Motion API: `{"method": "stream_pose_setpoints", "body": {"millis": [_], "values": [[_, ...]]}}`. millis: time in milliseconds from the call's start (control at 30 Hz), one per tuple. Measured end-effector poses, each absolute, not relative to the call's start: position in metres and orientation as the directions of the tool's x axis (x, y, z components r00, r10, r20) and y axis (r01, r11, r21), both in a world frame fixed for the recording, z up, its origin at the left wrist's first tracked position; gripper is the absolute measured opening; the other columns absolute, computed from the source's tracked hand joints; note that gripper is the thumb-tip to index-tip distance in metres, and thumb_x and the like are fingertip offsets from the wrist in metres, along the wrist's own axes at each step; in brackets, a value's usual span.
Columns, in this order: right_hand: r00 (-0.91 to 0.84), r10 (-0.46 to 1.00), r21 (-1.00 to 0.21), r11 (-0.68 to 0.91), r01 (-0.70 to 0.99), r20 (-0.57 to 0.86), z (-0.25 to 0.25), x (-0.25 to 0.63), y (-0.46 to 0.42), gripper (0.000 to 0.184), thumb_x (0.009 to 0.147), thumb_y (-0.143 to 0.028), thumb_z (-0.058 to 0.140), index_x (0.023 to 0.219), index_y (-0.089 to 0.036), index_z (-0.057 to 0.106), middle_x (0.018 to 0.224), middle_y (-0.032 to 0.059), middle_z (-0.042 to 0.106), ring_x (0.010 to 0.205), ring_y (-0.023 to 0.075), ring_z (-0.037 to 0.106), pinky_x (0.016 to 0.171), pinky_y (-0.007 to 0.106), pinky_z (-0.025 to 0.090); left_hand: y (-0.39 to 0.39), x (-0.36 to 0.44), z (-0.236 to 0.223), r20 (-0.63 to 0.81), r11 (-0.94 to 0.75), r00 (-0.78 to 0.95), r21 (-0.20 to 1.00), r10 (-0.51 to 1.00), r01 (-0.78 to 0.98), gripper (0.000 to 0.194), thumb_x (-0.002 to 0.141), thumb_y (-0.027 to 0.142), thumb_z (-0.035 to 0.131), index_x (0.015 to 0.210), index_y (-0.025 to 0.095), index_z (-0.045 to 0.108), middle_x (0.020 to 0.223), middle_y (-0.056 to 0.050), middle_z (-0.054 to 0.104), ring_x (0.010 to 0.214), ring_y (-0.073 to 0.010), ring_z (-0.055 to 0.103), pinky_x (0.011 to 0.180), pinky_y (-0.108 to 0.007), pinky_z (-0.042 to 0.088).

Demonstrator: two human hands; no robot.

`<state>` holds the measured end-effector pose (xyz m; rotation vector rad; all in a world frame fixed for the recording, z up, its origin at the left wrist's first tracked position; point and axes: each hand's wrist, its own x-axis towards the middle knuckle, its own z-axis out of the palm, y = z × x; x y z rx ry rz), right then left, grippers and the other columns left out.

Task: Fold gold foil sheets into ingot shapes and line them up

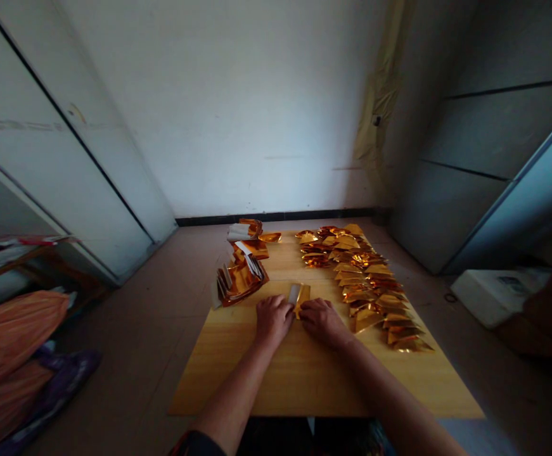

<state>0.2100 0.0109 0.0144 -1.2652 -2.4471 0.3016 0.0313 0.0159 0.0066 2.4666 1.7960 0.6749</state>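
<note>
Between my two hands, near the middle of the board, lies a sheet of gold foil paper (305,293), partly folded, with a pale grey strip of its back showing on the left. My left hand (273,318) grips its left edge with bent fingers. On the opposite edge, the fingers of my right hand (322,321) are closed on the same sheet. Left of my hands sits a curved stack of gold foil sheets (241,282) with grey backs. To the right, folded gold foil pieces (368,278) stand in overlapping rows.
A wooden board (237,361) carries everything. More foil sheets (244,231) rest at its far left corner. Orange cloth (16,335) lies at the left, beside pale cabinets (52,183). A white box (487,294) is on the floor at the right.
</note>
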Motion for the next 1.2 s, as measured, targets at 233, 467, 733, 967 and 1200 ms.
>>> {"method": "stream_pose_setpoints", "body": {"millis": [233,467,733,967,1200], "values": [[-0.532,0.791,-0.408,0.612,0.678,0.303,0.004,0.215,0.021,0.016,0.083,-0.019,0.058,0.091,-0.025,0.069,0.101,0.0023,0.066,0.092,0.0174,0.055,0.084,0.032,0.037,0.016,0.034,0.006,0.363,-0.442,0.337,0.26,0.869,0.859,0.015,0.083,0.02,0.056,0.086,0.025,0.069,0.093,-0.003,0.065,0.093,-0.0192,0.053,0.08,-0.036,0.035],[-0.592,0.724,-0.46,0.686,0.564,0.355,0.0,0.221,0.03,0.013,0.083,-0.018,0.057,0.089,-0.021,0.068,0.098,0.0047,0.066,0.089,0.0166,0.057,0.083,0.029,0.042,0.006,0.029,0.014,0.332,-0.503,0.429,0.184,0.84,0.844,0.016,0.083,0.029,0.058,0.097,0.026,0.064,0.101,-0.003,0.065,0.095,-0.0202,0.053,0.078,-0.038,0.032],[-0.593,0.722,-0.478,0.687,0.548,0.357,0.004,0.224,0.031,0.015,0.084,-0.019,0.055,0.089,-0.02,0.069,0.098,0.0059,0.065,0.09,0.0164,0.058,0.084,0.029,0.045,0.011,0.03,0.012,0.342,-0.511,0.443,0.138,0.828,0.848,0.013,0.086,0.032,0.055,0.091,0.026,0.066,0.089,-0.002,0.066,0.091,-0.0191,0.053,0.079,-0.037,0.03],[-0.565,0.748,-0.496,0.658,0.566,0.349,0.0,0.228,0.032,0.023,0.082,-0.013,0.053,0.095,-0.021,0.07,0.107,0.0084,0.064,0.096,0.0174,0.058,0.087,0.03,0.046,0.011,0.03,0.01,0.383,-0.506,0.421,0.151,0.822,0.849,0.013,0.088,0.032,0.054,0.088,0.028,0.067,0.089,0.0,0.067,0.089,-0.0178,0.053,0.078,-0.038,0.029],[-0.56,0.732,-0.435,0.681,0.59,0.387,-0.006,0.227,0.035,0.019,0.087,-0.021,0.053,0.09,-0.023,0.071,0.106,0.008,0.063,0.095,0.0179,0.058,0.084,0.03,0.046,0.01,0.03,0.011,0.397,-0.51,0.413,0.177,0.82,0.842,0.013,0.087,0.029,0.054,0.089,0.028,0.067,0.091,-0.001,0.067,0.089,-0.0182,0.053,0.078,-0.038,0.029]]}}
